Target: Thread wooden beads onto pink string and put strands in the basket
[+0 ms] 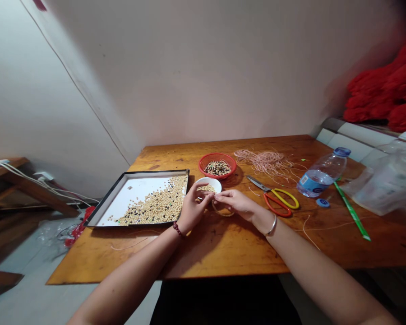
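Both hands meet at the middle of the frame over a wooden table (223,246), the left hand (194,207) and the right hand (237,203) bent inward with their fingertips (203,194) pinched close together. Between and just below them hangs a loop of beaded cord (222,212), apparently gripped by both sets of fingers, though at this small size the exact hold is hard to make out. Just above the fingertips sits a small white bowl (208,184) holding pale beads (206,188). Left of the hands, a black-rimmed white tray (138,201) carries a spread of pale and dark beads (157,203) banked toward its right side. Above the bowl, a red plastic basket (217,165) holds mixed dark and light beads. To the upper right lies a tangle of pale pink cord (264,161), with scissors with yellow and orange handles (274,198) below it. Further right are a plastic water bottle (321,174), its blue cap (323,202) lying apart, a green strip (352,217) and a clear plastic bag (385,183). A red beaded bracelet (178,230) circles the left wrist, a silver bangle (271,225) the right, and a heap of red yarn (382,90) fills the upper right.
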Motion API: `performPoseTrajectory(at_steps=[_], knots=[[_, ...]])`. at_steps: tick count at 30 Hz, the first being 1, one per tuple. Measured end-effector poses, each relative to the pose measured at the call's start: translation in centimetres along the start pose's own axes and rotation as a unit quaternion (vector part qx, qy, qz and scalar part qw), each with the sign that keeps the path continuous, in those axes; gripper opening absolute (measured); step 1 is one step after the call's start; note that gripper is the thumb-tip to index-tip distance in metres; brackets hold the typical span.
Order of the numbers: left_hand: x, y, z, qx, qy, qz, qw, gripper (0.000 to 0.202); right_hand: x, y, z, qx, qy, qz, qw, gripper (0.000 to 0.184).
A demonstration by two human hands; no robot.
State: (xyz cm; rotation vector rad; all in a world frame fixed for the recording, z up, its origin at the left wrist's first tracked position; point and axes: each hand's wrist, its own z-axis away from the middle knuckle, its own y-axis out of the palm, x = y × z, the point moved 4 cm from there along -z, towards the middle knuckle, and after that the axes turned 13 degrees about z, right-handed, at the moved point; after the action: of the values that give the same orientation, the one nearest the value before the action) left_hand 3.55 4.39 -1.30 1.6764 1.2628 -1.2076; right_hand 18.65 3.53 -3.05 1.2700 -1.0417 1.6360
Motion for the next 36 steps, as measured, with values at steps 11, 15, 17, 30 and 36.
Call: performPoseTrajectory(at_steps=[11, 15, 17, 30, 36], knots=[[-0.7, -0.1, 0.2, -0.038, 0.011, 0.002, 0.999, 0.034, 0.4, -0.4, 0.0, -0.071, -0.004, -0.054, 0.996, 0.035], [-0.7, -0.1, 0.2, -0.039, 0.014, -0.005, 0.999, 0.033, 0.6, -0.6, 0.0, -0.112, -0.017, -0.055, 0.992, 0.033], [-0.6, -0.1, 0.2, -0.041, 0.018, -0.009, 0.999, 0.033, 0.6, -0.7, 0.0, -0.130, -0.026, -0.049, 0.990, 0.032], [-0.8, -0.2, 0.2, -0.047, 0.036, -0.035, 0.998, 0.028, 0.3, -1.6, -0.5, -0.214, -0.079, -0.003, 0.974, 0.032], [-0.7, -0.1, 0.2, -0.047, 0.055, -0.044, 0.996, 0.024, 0.5, -1.9, -0.5, -0.265, -0.111, 0.084, 0.954, 0.029]])
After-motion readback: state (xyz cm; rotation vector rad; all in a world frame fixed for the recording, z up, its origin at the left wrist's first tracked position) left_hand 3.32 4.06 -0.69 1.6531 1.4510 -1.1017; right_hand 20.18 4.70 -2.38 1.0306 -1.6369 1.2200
